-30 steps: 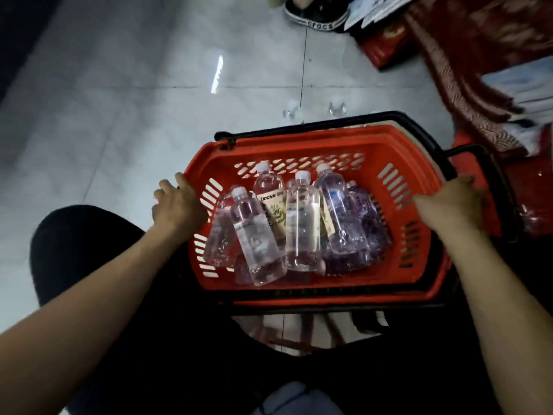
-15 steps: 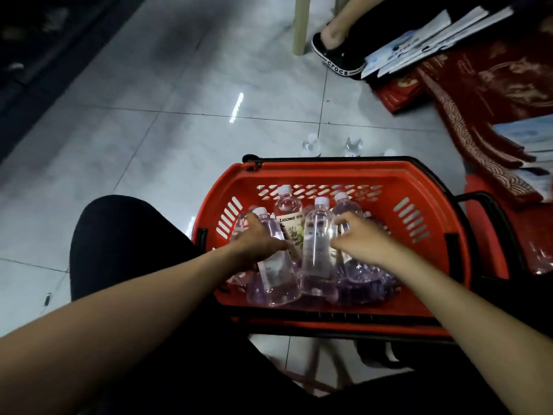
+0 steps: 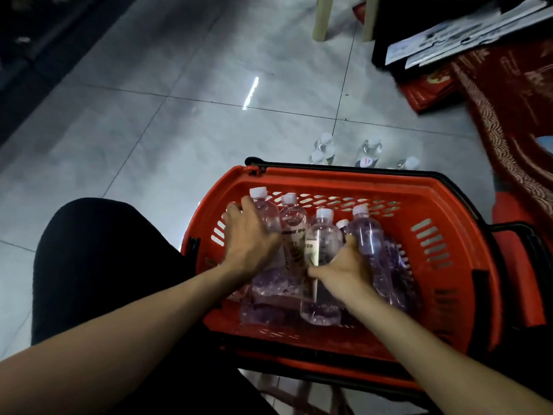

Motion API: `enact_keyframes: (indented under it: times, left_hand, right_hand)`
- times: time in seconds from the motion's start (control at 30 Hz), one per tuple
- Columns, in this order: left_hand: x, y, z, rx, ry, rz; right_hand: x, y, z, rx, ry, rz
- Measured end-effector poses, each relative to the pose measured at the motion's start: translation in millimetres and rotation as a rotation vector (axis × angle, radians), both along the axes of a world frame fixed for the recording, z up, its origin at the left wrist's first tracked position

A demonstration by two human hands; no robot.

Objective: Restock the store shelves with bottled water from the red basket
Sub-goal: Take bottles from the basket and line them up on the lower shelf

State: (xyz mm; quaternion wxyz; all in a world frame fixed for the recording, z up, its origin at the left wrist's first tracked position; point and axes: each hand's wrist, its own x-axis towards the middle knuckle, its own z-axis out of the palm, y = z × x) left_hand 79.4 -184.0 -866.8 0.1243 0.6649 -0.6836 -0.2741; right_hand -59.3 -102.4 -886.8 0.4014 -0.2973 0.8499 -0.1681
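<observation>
Item: red basket (image 3: 449, 235) — set close before the person's knees, its bottled water (image 3: 368, 235) packed caps-up so each neck is easy to reach. The left hand (image 3: 251, 238) curls round the leftmost bottle (image 3: 266, 212) and the right hand (image 3: 344, 268) clasps a middle bottle (image 3: 323, 238) — one per hand, probably to halve the trips.

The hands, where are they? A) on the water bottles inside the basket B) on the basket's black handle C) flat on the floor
A: the left hand and the right hand both grip bottles inside the red basket.
</observation>
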Motion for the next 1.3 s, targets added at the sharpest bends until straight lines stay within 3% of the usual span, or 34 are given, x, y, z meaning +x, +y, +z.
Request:
enact_keyframes:
  times: [0.07, 0.13, 0.17, 0.2, 0.27, 0.33, 0.43, 0.57, 0.67, 0.73, 0.83, 0.97, 1.1, 1.3]
  left_hand:
    - [-0.8, -3.1, 1.5, -0.115, -0.117, 0.019]
    - [-1.5, -3.2, 7.9, -0.188, 0.007, -0.055]
    - [-0.8, -3.6, 9.7, -0.126, 0.137, -0.117]
    - [-0.4, -3.8, 13.9, 0.058, 0.32, -0.148]
    - [-0.4, -3.9, 25.8, 0.608, 0.686, -0.119]
    - [3.2, -4.7, 30.1, 0.915, 0.789, -0.148]
    - [5.5, -2.7, 30.2, 0.967, 0.903, -0.254]
    - [3.6, -1.9, 29.9, 0.953, 0.886, -0.199]
    - [1.3, 1.2, 27.4, 0.945, 0.882, -0.148]
    - [-0.2, 3.1, 25.1, 0.935, 0.899, -0.102]
    - [0.3, -1.5, 24.0, 0.846, 0.942, -0.022]
    - [5.1, -12.3, 33.9, 0.737, 1.047, 0.042]
    - [12.4, -17.4, 36.5, 0.643, 1.096, 0.108]
    - [18.8, -15.0, 42.9, 0.606, 1.116, 0.131]
  right_hand:
    - [-6.9, -6.4, 5.5, -0.038, -0.096, -0.003]
    - [-14.3, -14.5, 16.0, -0.142, -0.235, -0.04]
    - [-19.7, -18.7, 22.6, -0.208, -0.342, -0.074]
    - [-25.8, -22.7, 29.5, -0.274, -0.475, -0.105]
    - [-39.6, -30.4, 41.2, -0.374, -0.719, -0.127]
    - [-49.6, -34.3, 50.7, -0.436, -0.906, -0.091]
    - [-57.1, -35.4, 55.6, -0.472, -1.056, -0.044]
    - [-57.6, -39.3, 39.4, -0.372, -1.132, -0.033]
    - [-58.2, -53.2, 25.7, -0.362, -1.07, -0.162]
    - [-57.0, -57.2, 15.0, -0.372, -0.918, -0.3]
    - [-40.2, -47.5, -10.8, -0.203, -0.531, -0.061]
    - [-15.1, -38.1, -39.2, -0.113, -0.348, 0.355]
    - [-1.1, -38.7, -48.5, -0.129, -0.118, 0.391]
    - [-1.5, -43.3, -57.0, -0.147, -0.048, 0.311]
